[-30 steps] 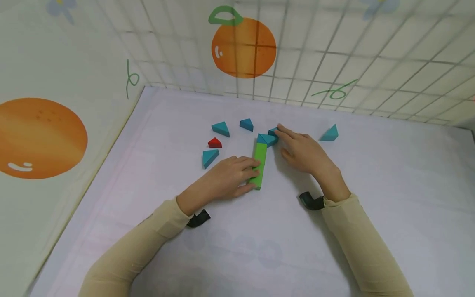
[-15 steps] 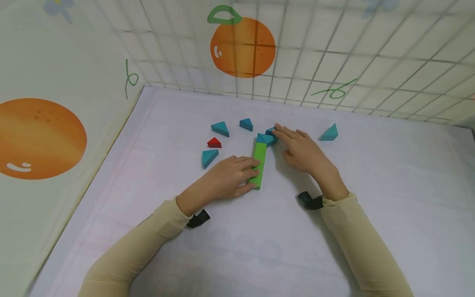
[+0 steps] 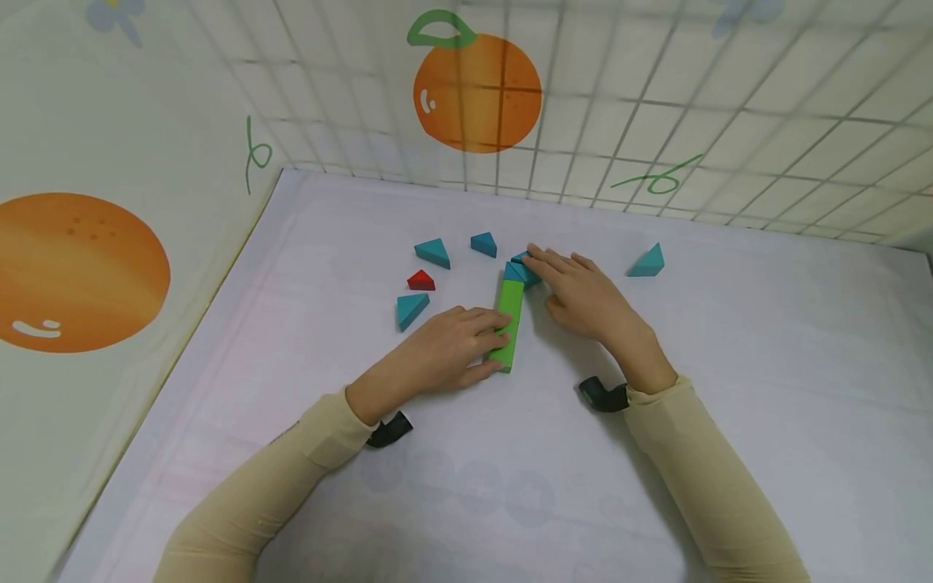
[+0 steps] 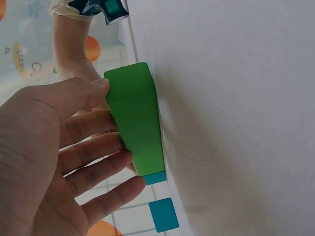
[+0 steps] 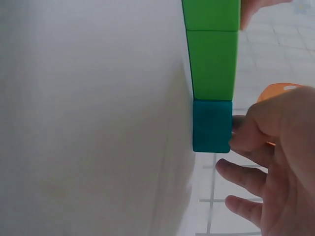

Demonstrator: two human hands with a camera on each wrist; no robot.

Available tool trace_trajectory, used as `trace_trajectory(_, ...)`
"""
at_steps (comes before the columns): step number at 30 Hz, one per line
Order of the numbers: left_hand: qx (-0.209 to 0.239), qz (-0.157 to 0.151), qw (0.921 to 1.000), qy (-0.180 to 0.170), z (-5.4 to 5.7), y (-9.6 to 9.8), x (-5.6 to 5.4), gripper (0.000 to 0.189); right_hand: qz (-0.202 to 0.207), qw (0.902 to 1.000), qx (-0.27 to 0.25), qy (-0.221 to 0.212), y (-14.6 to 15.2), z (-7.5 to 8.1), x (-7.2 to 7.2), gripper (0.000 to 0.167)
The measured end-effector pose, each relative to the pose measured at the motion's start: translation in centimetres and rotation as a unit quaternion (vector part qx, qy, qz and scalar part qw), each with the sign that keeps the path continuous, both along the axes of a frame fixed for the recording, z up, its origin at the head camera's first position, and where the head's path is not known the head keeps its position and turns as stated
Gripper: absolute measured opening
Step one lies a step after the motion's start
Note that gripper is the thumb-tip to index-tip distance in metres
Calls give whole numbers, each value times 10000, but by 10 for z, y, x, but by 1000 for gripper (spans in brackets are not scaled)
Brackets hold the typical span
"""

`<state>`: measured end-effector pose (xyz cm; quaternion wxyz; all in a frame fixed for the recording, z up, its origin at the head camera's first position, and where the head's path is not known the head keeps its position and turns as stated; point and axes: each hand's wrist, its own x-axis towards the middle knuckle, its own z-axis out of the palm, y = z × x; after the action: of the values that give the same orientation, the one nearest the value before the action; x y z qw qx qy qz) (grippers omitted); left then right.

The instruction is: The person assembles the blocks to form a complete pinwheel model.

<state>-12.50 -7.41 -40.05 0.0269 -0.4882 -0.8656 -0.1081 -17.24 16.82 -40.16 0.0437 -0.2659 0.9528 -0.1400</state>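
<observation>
— Thumbs and fingers stand apart in both our hands: the left hand (image 3: 455, 348) rests on the green bar (image 3: 513, 299); the right hand (image 3: 583, 295) touches a small blue triangle (image 3: 519, 257) with its fingertips.
— Where do we place that triangle?
— Toward the bar's twelve o'clock, just beyond the blue wedge (image 3: 513, 272) touching its far end.
— And farther out?
— We note a red prism (image 3: 421, 281) at ten o'clock, three turquoise prisms (image 3: 433, 253) between nine and eleven, another prism (image 3: 647, 262) at two.

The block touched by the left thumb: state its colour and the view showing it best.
Bright green; the block shows best in the left wrist view.
</observation>
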Motion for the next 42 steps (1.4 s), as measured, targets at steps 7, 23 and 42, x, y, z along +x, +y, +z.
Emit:
trace_trajectory(7, -35, 5, 10000, 37, 1, 0, 0, 40, 44, 9999, 57, 90, -1, 1, 0, 54)
trace_trajectory(23, 5, -32, 9999, 143, 0, -1, 0, 38, 132, 9996, 57, 229, -4, 1, 0, 53)
trace_trajectory(42, -116, 16, 9999, 109, 1, 0, 0, 38, 209, 9994, -59, 252, -9, -6, 0, 59)
